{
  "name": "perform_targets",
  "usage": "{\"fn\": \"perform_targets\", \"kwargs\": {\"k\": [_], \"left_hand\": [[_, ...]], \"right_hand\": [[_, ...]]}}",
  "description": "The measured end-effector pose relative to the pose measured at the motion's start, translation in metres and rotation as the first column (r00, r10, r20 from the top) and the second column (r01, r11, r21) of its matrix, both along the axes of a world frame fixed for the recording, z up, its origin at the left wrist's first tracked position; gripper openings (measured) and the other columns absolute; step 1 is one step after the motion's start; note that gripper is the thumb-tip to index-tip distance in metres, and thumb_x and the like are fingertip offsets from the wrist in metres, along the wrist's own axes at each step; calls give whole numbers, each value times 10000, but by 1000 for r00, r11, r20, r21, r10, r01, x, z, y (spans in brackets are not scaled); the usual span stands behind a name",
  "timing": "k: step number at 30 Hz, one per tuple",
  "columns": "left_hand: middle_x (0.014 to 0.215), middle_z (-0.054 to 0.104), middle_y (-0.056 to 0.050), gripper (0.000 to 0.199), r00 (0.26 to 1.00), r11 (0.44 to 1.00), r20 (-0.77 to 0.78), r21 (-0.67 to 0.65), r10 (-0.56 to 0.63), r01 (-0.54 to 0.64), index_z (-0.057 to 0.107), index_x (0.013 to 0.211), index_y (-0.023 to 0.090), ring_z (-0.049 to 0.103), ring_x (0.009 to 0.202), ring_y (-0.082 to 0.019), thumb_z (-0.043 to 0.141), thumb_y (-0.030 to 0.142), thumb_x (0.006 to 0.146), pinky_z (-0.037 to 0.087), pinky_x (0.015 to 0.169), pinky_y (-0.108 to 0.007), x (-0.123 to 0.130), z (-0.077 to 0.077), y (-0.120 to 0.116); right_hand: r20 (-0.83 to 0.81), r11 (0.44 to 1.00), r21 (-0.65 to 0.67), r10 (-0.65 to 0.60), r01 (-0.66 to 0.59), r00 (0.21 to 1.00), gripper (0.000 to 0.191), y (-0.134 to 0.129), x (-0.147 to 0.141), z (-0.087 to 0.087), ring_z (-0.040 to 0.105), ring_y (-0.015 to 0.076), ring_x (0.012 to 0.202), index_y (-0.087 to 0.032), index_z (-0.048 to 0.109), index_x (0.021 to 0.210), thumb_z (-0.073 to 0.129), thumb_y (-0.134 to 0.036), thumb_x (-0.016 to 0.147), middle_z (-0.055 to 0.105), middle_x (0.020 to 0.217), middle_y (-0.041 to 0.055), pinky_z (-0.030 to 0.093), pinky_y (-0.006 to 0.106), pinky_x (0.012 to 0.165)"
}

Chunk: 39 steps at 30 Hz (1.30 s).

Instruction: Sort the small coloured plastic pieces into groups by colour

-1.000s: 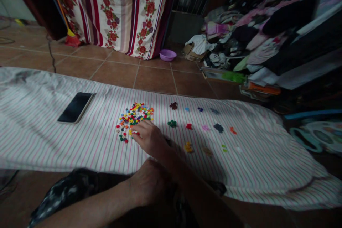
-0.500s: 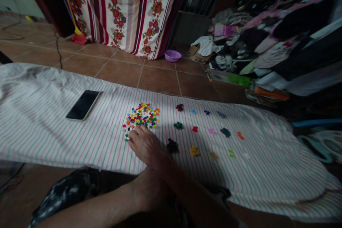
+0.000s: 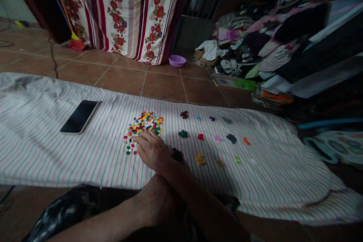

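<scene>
A mixed pile of small coloured pieces (image 3: 146,121) lies on the striped cloth (image 3: 113,159). My right hand (image 3: 151,149) reaches over the pile's lower edge, its fingers curled downward; whether a piece is between the fingertips cannot be made out. My left hand (image 3: 155,198) rests below, under the right wrist, with its fingers hidden in shadow. Right of the pile are small single-colour groups: brown (image 3: 184,115), dark green (image 3: 183,134), black (image 3: 177,154), red (image 3: 200,136), yellow (image 3: 200,159), pink (image 3: 218,138), dark grey (image 3: 231,138) and orange (image 3: 246,141).
A phone (image 3: 80,117) lies on the cloth at the left. Beyond the cloth are a floral curtain (image 3: 127,15), a purple basin (image 3: 177,61) and a red broom (image 3: 76,44). Clothes (image 3: 272,45) are heaped at the right, near a paint-palette-like object (image 3: 342,145).
The camera view has shifted, so the cloth's objects appear further left. My right hand has moved slightly upward and right relative to the pile, uncovering several pieces at its lower left.
</scene>
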<state>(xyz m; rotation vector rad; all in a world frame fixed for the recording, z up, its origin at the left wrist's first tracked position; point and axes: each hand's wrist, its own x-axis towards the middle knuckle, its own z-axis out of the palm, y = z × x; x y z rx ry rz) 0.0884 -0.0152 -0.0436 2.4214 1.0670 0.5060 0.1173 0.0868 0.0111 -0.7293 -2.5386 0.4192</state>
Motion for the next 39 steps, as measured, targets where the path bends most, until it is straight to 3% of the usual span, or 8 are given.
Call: {"fn": "perform_targets", "kwargs": {"k": [6, 15, 18, 23, 26, 29, 34, 39], "left_hand": [[669, 624, 12, 235, 997, 992, 21, 102, -72, 69, 558, 752, 189, 532, 562, -132, 406, 181, 930, 368, 553, -265, -6, 18, -2], [680, 585, 22, 195, 999, 990, 4, 134, -40, 39, 473, 759, 208, 492, 578, -139, 392, 153, 928, 262, 548, -301, -5, 26, -2], [670, 578, 25, 196, 1000, 990, -2, 138, -30, 30, 470, 756, 212, 492, 569, -139, 401, 158, 931, 258, 539, -300, -4, 27, -1], [655, 571, 29, 208, 1000, 986, -9, 167, -19, 20, 470, 749, 218, 511, 567, -145, 391, 134, 922, 290, 552, -303, -1, 24, -1], [651, 574, 32, 212, 1000, 983, -8, 182, 3, -2, 477, 748, 221, 524, 565, -151, 389, 128, 918, 310, 550, -303, 0, 23, -1], [654, 582, 30, 216, 1000, 982, -20, 191, 6, -2, 486, 750, 221, 533, 563, -153, 387, 133, 920, 321, 549, -301, 1, 23, -1], [639, 576, 31, 224, 1000, 982, -20, 188, 8, -4, 487, 744, 219, 536, 554, -149, 384, 143, 929, 327, 550, -294, 3, 26, 0], [649, 579, 34, 210, 1000, 976, -22, 219, 7, -2, 488, 757, 226, 535, 553, -156, 389, 122, 910, 323, 539, -306, 2, 24, 0]], "right_hand": [[-147, 981, 36, -182, 189, 972, 325, 37, 34, -1, 596, 177, 902, -199, 702, 954, 451, -24, 842, 651, 923, 56, 484, 292, 855], [-374, 851, -2, -487, 525, 789, 317, 85, 137, 2, 639, 183, 903, -202, 731, 916, 441, -109, 826, 680, 920, 66, 512, 315, 879], [-354, 756, -16, -616, 654, 704, 301, 90, 177, 1, 639, 199, 899, -196, 742, 893, 452, -165, 820, 684, 912, 79, 513, 333, 873], [-212, 530, -82, -837, 844, 504, 312, 90, 242, 1, 639, 222, 919, -167, 748, 928, 471, -209, 790, 706, 932, 106, 487, 349, 892], [-104, 383, -122, -922, 916, 372, 338, 89, 268, -2, 648, 224, 889, -153, 732, 1002, 477, -215, 790, 719, 938, 112, 478, 350, 880], [-50, 300, -142, -954, 943, 296, 343, 88, 282, -4, 656, 223, 882, -159, 706, 1060, 493, -222, 800, 728, 944, 102, 478, 342, 859], [27, 249, -124, -967, 961, 254, 323, 86, 290, -9, 661, 217, 914, -187, 696, 1073, 511, -223, 810, 731, 959, 80, 477, 313, 845], [75, 268, -124, -957, 955, 279, 346, 87, 293, -17, 670, 205, 919, -187, 689, 1098, 495, -213, 812, 742, 963, 65, 473, 302, 866]]}}
